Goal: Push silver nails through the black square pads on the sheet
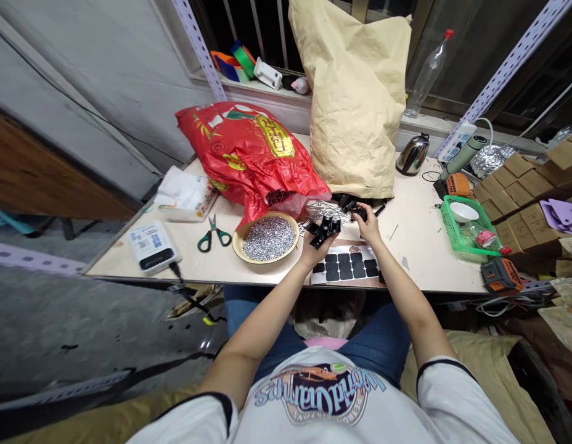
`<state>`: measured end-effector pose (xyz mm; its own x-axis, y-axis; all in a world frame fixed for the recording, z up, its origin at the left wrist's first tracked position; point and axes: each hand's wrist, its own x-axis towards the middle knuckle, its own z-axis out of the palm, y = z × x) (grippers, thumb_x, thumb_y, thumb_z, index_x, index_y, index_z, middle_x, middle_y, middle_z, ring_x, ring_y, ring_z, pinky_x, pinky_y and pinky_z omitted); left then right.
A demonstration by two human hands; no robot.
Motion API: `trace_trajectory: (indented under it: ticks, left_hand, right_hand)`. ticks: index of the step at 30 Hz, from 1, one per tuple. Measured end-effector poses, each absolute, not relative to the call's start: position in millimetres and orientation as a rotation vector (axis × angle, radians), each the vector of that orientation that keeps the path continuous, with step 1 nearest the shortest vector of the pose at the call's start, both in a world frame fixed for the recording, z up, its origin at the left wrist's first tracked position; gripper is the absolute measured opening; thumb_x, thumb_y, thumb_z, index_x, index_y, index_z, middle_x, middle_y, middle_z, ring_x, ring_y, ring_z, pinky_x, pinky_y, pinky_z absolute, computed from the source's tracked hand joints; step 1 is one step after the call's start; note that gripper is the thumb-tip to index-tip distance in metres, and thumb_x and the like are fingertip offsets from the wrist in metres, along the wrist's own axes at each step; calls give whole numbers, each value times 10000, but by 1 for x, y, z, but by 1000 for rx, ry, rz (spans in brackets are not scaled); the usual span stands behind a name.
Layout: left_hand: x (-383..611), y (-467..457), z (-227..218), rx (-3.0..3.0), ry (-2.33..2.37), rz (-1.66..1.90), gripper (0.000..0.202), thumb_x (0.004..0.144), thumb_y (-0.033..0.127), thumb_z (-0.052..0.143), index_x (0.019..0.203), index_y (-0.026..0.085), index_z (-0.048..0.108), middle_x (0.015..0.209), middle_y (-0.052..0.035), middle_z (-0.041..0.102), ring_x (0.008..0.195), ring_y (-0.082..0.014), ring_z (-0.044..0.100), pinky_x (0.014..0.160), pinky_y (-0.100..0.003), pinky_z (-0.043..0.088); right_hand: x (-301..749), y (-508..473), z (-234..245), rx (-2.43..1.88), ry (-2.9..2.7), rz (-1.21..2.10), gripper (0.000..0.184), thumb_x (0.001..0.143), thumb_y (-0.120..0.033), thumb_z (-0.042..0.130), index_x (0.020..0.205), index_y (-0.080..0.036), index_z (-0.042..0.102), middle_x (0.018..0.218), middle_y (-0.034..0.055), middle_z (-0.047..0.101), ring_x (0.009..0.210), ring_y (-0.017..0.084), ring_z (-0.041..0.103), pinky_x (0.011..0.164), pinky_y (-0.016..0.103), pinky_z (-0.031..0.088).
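My left hand (316, 245) is raised a little above the table edge, closed round a bunch of small black plastic parts (326, 227). My right hand (368, 223) reaches into a pile of the same black parts (348, 202) lying at the foot of the paper sack; its fingers pinch one of them. Just below both hands lies a sheet of black square pads (346, 266). A yellow bowl of small silver pieces (269, 237) stands left of my left hand.
A tall brown paper sack (357, 92) and a red plastic bag (249, 151) stand behind. Green-handled scissors (214, 235), a white power bank (153, 246) and a tissue pack (184, 194) lie left. A green basket (466, 229), kettle (413, 154) and cardboard boxes (521, 179) sit right.
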<state>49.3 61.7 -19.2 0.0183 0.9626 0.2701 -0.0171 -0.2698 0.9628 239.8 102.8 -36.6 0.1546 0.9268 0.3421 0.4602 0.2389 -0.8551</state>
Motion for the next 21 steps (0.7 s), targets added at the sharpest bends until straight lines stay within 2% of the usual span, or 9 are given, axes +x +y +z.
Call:
trace_trajectory:
  ticks: [4, 7, 14, 18, 21]
  left_hand:
    - [50, 63, -18, 1260, 1084, 1386, 216, 600, 333, 743, 719, 170, 665, 734, -53, 689, 786, -224, 661, 835, -367, 502]
    - [59, 67, -18, 968, 1097, 1393, 257, 583, 319, 751, 754, 146, 669, 775, -69, 703, 785, -227, 670, 820, -376, 513]
    - [81, 67, -12, 512, 775, 1397, 430, 498, 306, 814, 876, 167, 662, 956, -60, 709, 1031, -213, 630, 924, -323, 476]
    - [73, 70, -18, 501, 779, 1278, 536, 399, 247, 843, 893, 145, 663, 971, -81, 707, 970, -237, 652, 878, -362, 511]
    - [69, 74, -25, 540, 916, 1219, 481, 442, 294, 820, 863, 120, 665, 897, -94, 714, 879, -249, 672, 786, -397, 549]
  right_hand:
    - [226, 97, -28, -1257, -1358, 664, 444, 747, -499, 592, 1072, -203, 529, 1052, 68, 612, 940, 198, 613, 899, 388, 489]
    - [204, 84, -18, -1091, -1263, 830, 494, 754, -528, 605, 1119, -218, 489, 1018, 53, 616, 887, 182, 636, 862, 377, 518]
    - [161, 56, -13, -1055, -1253, 675, 401, 786, -440, 590, 1112, -218, 519, 1143, 68, 581, 1101, 174, 547, 1040, 352, 395]
    - [164, 60, -20, -990, -1339, 926, 518, 752, -377, 562, 1235, -225, 452, 1269, 55, 529, 1237, 182, 457, 1096, 368, 329]
    - [179, 77, -29, -1029, -1354, 1066, 575, 709, -329, 551, 1262, -225, 433, 1269, 54, 539, 1238, 203, 464, 1079, 405, 346]
